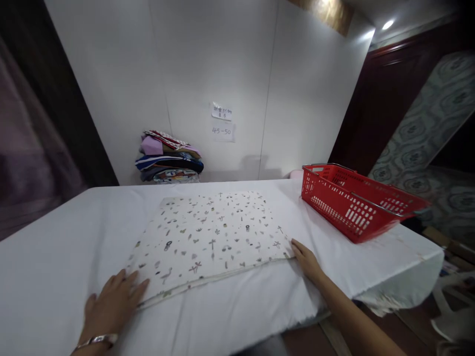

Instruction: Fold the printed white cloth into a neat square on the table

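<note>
looking in through the head camera from my remote seat, i have the patterned cloth (pixel 218 232) lying flat in the middle of the white-covered table (pixel 63 247), with several layers showing along its near edge. my left hand (pixel 111 301) rests at the near left corner, fingers spread and loosely straight, the tips on the fabric and not closed around anything. my right hand (pixel 308 259) touches the near right corner with its fingers stretched toward it; the thumb is hidden from me, so i cannot tell whether it pinches the edge or only presses on it.

i judge this cloth light, soft and limp, nothing fragile, though its layers could slide over one another or crease if pulled unevenly. the two near corners look like the best holds to me, with all the layers caught together between thumb and fingers and a little even tension across the edge.

the red basket (pixel 382 222) stands upright on the right side of the table, well apart from the cloth, beyond my right hand. its slotted near wall hides the bottom, so i cannot tell what lies in there. by the far edge, toward the left, a pile of folded fabrics (pixel 170 160) sits loosely stacked.
</note>
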### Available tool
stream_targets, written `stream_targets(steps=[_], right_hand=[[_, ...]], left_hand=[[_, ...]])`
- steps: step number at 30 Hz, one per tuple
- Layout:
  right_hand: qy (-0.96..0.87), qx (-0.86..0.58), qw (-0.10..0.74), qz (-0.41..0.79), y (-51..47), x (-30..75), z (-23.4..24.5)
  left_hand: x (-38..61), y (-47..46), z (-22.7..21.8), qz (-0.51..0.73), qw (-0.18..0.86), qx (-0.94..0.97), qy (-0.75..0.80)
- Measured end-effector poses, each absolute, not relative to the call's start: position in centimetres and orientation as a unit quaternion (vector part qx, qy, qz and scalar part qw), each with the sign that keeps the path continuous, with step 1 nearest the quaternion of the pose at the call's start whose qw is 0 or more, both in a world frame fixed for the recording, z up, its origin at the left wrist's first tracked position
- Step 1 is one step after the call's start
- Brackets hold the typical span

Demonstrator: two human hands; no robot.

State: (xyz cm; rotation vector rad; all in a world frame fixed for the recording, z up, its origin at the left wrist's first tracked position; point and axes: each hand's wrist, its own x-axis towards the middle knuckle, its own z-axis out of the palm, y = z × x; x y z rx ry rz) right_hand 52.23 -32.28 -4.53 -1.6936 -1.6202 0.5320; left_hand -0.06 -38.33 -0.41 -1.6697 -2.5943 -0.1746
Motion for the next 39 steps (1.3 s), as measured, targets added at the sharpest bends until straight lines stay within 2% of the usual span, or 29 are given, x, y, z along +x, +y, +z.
stream_targets(steps=[2,5,8,14,23,29,34,39], right_hand=[[-0.587,-0.652,0.425,0.224,-32.9,52.5,-4.5],[-0.564,-0.650,0.457,0.225,-33.8,52.6,-4.2],[-0.563,-0.667,0.439,0.214,-34.3,52.5,-3.6],[-0.569,-0.705,0.365,0.216,-34.3,52.3,-2.5],[-0.550,-0.724,0.341,0.239,-33.7,52.4,-2.9],[-0.543,-0.682,0.412,0.265,-33.7,52.5,-3.8],[-0.525,-0.680,0.439,0.262,-33.8,52.6,-3.8],[-0.554,-0.711,0.372,0.220,-34.1,51.9,-2.5]], left_hand=[[2.8,-38.8,-0.6,-0.039,0.037,-0.584,-0.810],[7.9,-39.0,-0.9,-0.060,0.006,-0.702,-0.710],[13.0,-38.4,-0.9,-0.096,-0.029,-0.798,-0.594],[22.3,-35.5,-0.6,-0.121,-0.058,-0.871,-0.473],[32.3,-31.8,-0.6,-0.136,-0.047,-0.900,-0.412],[35.7,-30.7,-0.7,-0.153,-0.052,-0.904,-0.396],[36.8,-29.3,-1.2,-0.167,-0.121,-0.864,-0.460],[36.9,-28.8,-1.6,-0.197,-0.166,-0.831,-0.494]])
